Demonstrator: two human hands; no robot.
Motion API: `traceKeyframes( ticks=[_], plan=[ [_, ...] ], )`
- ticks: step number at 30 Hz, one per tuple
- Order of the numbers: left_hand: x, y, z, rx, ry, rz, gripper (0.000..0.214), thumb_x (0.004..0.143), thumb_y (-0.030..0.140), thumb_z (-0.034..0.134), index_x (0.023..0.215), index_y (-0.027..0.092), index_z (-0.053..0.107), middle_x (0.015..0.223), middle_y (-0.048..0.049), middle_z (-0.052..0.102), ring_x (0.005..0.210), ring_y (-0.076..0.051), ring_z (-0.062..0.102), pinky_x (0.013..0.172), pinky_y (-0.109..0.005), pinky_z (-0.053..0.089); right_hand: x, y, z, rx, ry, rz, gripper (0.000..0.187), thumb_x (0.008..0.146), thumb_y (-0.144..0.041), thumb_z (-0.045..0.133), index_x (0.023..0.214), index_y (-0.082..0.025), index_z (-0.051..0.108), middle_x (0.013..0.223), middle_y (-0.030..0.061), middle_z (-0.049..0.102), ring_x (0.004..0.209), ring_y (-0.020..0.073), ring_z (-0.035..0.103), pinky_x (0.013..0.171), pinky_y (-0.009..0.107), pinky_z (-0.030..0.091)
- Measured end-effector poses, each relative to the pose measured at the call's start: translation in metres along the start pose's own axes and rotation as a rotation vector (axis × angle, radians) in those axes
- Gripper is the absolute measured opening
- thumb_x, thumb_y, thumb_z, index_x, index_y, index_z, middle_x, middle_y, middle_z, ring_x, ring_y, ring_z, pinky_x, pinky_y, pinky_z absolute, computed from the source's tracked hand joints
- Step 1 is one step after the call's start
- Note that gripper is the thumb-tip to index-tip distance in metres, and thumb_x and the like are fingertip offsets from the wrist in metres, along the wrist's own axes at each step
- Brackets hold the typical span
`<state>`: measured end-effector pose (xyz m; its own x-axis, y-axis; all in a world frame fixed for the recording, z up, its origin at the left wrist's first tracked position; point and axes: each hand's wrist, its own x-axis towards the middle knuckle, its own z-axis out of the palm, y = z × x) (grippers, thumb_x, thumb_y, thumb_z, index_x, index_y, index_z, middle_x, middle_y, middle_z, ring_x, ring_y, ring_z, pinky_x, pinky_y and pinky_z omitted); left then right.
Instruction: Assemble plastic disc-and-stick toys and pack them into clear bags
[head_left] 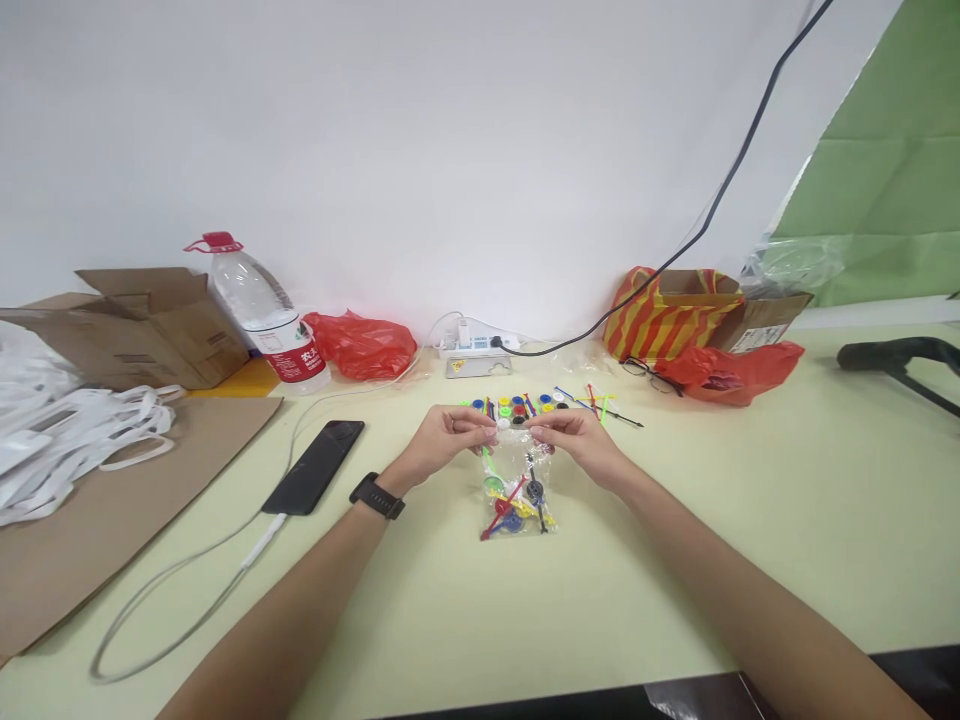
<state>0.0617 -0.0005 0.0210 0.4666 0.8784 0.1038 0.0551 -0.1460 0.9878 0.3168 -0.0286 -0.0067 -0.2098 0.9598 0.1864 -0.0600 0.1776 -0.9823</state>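
Observation:
A small clear plastic bag [517, 495] holding coloured discs and thin sticks hangs above the pale table [750, 520]. My left hand [442, 440], with a black watch on its wrist, pinches the bag's top edge on the left. My right hand [577, 440] pinches the same edge on the right. Both hands are closed on the bag's mouth. Just beyond them, more loose coloured discs and sticks [540, 405] lie in a row on the table.
A black phone [315, 465] on a white cable lies left of my hands. Further left are brown cardboard [97, 510], white straps [75, 440], a box and a large water bottle [262, 315]. At the back stand a power strip [480, 345], red bags, eyeglasses [649, 372] and a striped bag.

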Motion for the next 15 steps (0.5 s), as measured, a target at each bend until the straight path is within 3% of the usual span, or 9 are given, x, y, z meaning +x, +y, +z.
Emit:
traceKeyframes(
  ticks=[9,15],
  plan=[
    [0.0003,-0.0049,-0.0002,-0.084,0.039,0.037,0.019,0.077,0.029,0.084,0.087,0.014,0.082,0.086,-0.0134,0.081,0.075,-0.022,0.076,0.065,-0.029,0.059,-0.0001,0.0017,-0.0015,0.047,0.04,0.016,0.021,0.076,-0.032,0.08,0.093,-0.022,0.087,0.077,0.007,0.077,0.068,0.0165,0.059,0.066,0.033,0.048],
    [0.0006,-0.0069,0.0038,-0.059,0.067,0.019,0.027,0.077,0.036,0.087,0.091,0.012,0.082,0.087,-0.0135,0.081,0.073,-0.021,0.075,0.069,-0.03,0.059,-0.0012,-0.0055,-0.0004,-0.067,0.04,-0.057,0.016,0.077,-0.028,0.073,0.085,-0.022,0.086,0.079,0.0057,0.076,0.068,0.017,0.057,0.065,0.033,0.048]
  ],
)
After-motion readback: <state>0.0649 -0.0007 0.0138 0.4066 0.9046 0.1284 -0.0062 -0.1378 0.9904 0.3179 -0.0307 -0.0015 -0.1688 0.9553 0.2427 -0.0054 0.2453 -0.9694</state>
